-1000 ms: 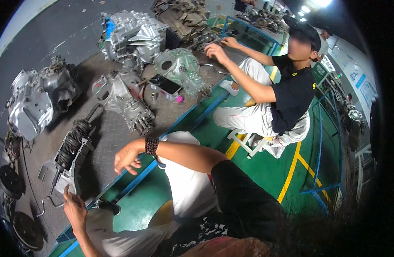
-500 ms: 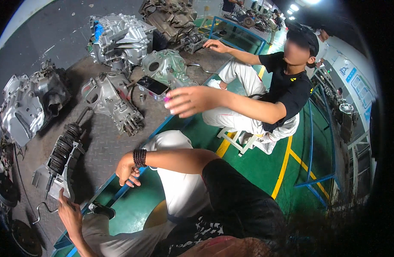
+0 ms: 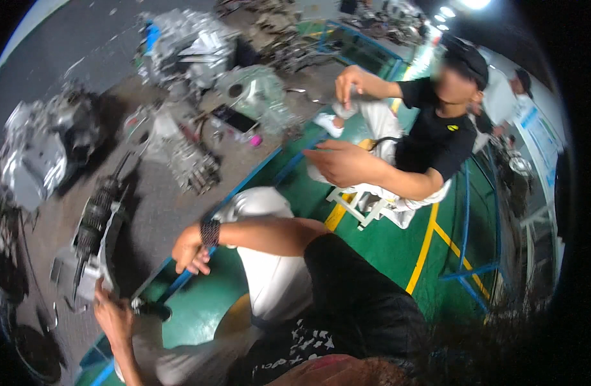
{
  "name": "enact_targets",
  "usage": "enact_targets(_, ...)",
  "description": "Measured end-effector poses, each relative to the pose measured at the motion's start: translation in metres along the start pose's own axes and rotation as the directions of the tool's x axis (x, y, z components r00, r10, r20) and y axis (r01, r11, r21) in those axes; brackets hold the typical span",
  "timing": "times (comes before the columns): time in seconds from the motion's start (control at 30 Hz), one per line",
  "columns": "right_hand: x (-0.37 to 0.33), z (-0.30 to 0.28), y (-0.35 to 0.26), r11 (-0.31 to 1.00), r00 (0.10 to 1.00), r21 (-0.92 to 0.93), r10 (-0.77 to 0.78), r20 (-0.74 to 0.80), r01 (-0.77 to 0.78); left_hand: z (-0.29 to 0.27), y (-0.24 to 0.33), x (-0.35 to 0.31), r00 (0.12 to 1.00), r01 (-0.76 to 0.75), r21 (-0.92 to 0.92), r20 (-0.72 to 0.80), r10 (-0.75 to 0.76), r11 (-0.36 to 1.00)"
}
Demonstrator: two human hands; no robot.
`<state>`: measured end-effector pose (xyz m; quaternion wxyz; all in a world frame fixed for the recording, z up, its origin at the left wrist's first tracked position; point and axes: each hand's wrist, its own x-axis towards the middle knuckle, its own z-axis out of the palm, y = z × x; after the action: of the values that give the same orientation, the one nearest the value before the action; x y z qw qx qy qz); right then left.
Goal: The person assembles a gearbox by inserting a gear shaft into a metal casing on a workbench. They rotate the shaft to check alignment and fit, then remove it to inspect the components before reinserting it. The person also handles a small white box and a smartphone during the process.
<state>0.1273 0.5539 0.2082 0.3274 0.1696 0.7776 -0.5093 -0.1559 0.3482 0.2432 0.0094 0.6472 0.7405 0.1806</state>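
My left hand [image 3: 114, 316] is at the lower left with its index finger stretched out. The fingertip is at the near end of a grey metal gearbox housing half [image 3: 106, 267]; whether it touches, I cannot tell. A gear shaft [image 3: 97, 219] carrying several dark gears lies lengthwise in that housing. Resting at my bent knee, my right hand [image 3: 191, 251] hangs empty, its fingers loose and apart, with a dark beaded bracelet [image 3: 210, 234] round the wrist. Beside my left hand a thin bent metal rod [image 3: 55, 314] lies on the tabletop.
Metal gearbox casings [image 3: 186, 48] stand along the back of the table [image 3: 151, 254]. A black phone [image 3: 235, 119] lies near a pink round thing [image 3: 255, 139]. At the right a co-worker [image 3: 437, 128] sits on a white stool [image 3: 356, 207], hands before the body.
The co-worker's nearer hand has drawn back to the right from near the phone, uncovering the pink thing. Their other hand has left the parts. My hands have barely moved; the picture is blurrier.
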Motion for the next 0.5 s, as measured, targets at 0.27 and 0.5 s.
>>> enact_targets(0.27,-0.085,-0.075,0.015,0.926,0.696,0.211,-0.072,-0.714,0.312,-0.05,0.02,0.024,0.958,-0.045,-0.013,-0.284,0.04,0.999)
enact_targets(0.5,-0.023,-0.205,0.008,0.604,0.346,-0.766,-0.686,-0.64,-0.219,-0.054,-0.069,0.077,0.992,0.126,0.395,-0.025,-0.126,0.91)
